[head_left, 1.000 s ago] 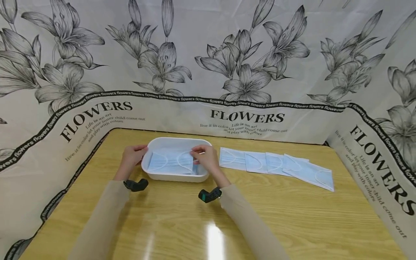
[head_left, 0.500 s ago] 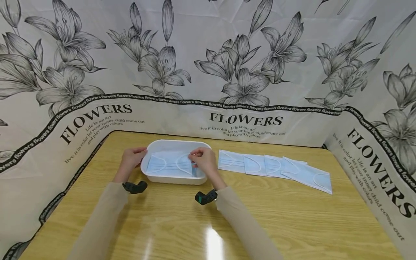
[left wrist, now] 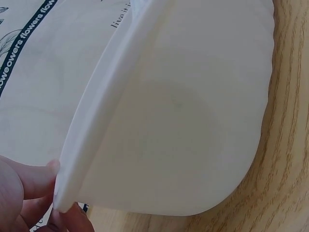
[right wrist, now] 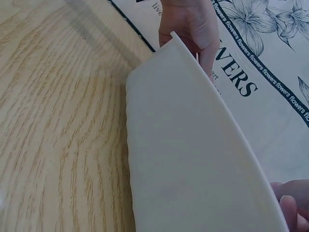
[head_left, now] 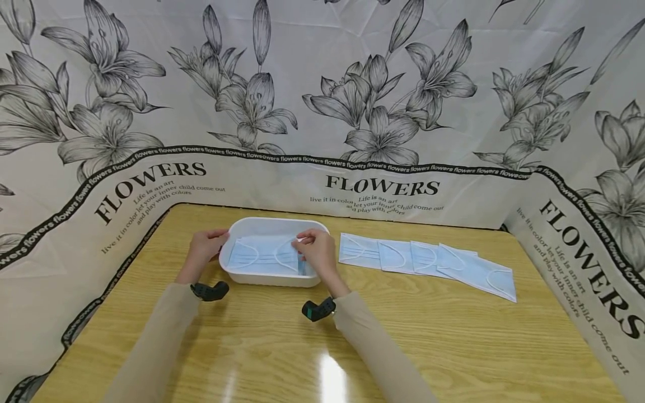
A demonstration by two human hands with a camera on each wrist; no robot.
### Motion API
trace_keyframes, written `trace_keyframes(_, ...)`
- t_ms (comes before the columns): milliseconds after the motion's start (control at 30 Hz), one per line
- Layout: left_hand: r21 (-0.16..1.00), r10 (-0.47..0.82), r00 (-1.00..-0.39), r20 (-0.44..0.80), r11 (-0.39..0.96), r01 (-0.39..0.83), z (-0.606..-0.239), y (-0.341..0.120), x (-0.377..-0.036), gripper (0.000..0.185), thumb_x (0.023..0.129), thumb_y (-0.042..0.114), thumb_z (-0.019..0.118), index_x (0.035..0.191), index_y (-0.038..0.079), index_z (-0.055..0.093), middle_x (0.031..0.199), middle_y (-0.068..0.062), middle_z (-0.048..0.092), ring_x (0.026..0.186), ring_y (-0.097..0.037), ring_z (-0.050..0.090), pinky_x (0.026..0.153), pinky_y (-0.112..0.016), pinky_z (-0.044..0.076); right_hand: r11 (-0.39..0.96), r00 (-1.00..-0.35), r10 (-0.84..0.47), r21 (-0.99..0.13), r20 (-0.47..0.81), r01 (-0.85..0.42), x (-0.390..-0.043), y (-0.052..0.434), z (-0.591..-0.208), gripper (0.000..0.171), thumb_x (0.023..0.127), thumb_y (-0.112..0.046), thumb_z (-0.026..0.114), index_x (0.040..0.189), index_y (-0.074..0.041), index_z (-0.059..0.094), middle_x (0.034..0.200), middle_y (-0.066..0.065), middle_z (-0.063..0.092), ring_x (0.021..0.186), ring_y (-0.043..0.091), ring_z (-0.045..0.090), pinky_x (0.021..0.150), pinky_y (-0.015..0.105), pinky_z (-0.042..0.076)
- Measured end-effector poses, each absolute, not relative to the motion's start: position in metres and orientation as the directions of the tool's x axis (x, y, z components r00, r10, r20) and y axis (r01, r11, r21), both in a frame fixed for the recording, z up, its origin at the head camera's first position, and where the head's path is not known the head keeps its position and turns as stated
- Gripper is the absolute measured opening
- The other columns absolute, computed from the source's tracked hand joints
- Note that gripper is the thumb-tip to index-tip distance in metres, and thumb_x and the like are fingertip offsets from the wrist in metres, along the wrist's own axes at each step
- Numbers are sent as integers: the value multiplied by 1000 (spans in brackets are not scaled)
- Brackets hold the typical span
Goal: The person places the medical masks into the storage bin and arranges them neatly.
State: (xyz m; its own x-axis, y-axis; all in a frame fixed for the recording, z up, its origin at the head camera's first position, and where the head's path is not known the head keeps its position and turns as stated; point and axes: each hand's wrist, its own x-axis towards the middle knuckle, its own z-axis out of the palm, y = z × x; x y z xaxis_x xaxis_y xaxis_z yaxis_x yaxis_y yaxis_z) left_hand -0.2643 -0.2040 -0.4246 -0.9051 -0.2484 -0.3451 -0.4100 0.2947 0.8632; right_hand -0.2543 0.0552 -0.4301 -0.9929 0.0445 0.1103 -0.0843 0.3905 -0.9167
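Hands sit at centre left of my head view, one at each end of the shallow white plastic tray [head_left: 272, 279]. My left hand [head_left: 205, 247] grips the tray's left rim, fingers curled over the edge. Inside the tray lies a pale blue pleated face mask [head_left: 262, 254], flat, ear loops visible. My right hand [head_left: 316, 252] pinches the mask's right end at the tray's right rim. Right of the tray, just beside it, I see a row of overlapping pale blue face masks [head_left: 428, 260] running toward centre right on the light wooden table [head_left: 453, 347]. A flower-printed white backdrop [head_left: 383, 112] fills the upper frame.
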Motion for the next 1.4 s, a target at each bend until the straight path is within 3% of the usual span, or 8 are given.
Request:
trace_keyframes(267,880,-246,-919,-309,293,-375,-431,-205,-267,41,98,27,54,133,6,57,135,-17,56,94,-10,61,54,-16,45,401,-977,93,-905,192,-140,-254,54,-433,25,79,-12,78,102,-6,71,76,10,68,49,13,61,45,25,51)
trace_keyframes(367,877,-235,-923,-306,309,-369,-433,-204,-268,42,99,28,52,135,6,55,137,-18,54,102,-15,61,62,-19,49,391,-973,96,-907,209,-156,-254,54,-435,24,78,-12,79,101,-6,71,75,10,68,49,13,61,45,26,51)
trace_keyframes(567,871,-226,-922,-315,318,-375,-436,-207,-272,43,99,29,51,137,8,54,138,-16,54,103,-16,59,57,-15,45,322,-963,47,-917,264,-236,-253,58,-437,27,80,-16,78,103,-3,70,77,10,67,52,8,58,48,23,51)
trace_keyframes(600,870,-220,-921,-321,316,-378,-436,-208,-272,43,100,30,50,137,9,53,138,-15,54,101,-15,58,57,-15,44,302,-961,31,-919,273,-252,-249,59,-433,28,81,-15,77,104,-2,70,78,12,67,54,13,60,49,24,51)
trace_keyframes(733,870,-153,-923,-352,312,-383,-430,-210,-266,48,101,32,45,144,9,45,143,-16,49,102,-16,54,74,-21,46,235,-942,-21,-914,335,-330,-246,61,-434,28,82,-14,76,105,1,69,78,12,66,58,12,61,50,24,52)
trace_keyframes(867,871,-134,-927,-349,318,-374,-428,-208,-263,49,102,32,44,145,9,43,144,-17,46,111,-21,53,80,-24,47,216,-926,-66,-901,371,-376,-245,62,-438,29,82,-16,76,104,2,68,79,11,66,60,4,58,51,26,53)
trace_keyframes(1200,881,-134,-922,-363,275,-386,-432,-206,-265,48,102,30,44,146,10,42,145,-17,45,115,-24,52,86,-29,45,363,-900,-170,-824,400,-435,-231,76,-427,17,86,-15,72,99,-5,72,89,8,72,78,17,65,64,21,53)
trace_keyframes(1400,886,-137,-925,-354,266,-379,-431,-207,-264,48,102,29,43,146,9,41,146,-18,44,113,-23,51,82,-27,45,410,-895,-229,-796,382,-445,-222,88,-418,11,89,-10,68,99,-9,72,96,6,72,86,19,65,63,21,52)
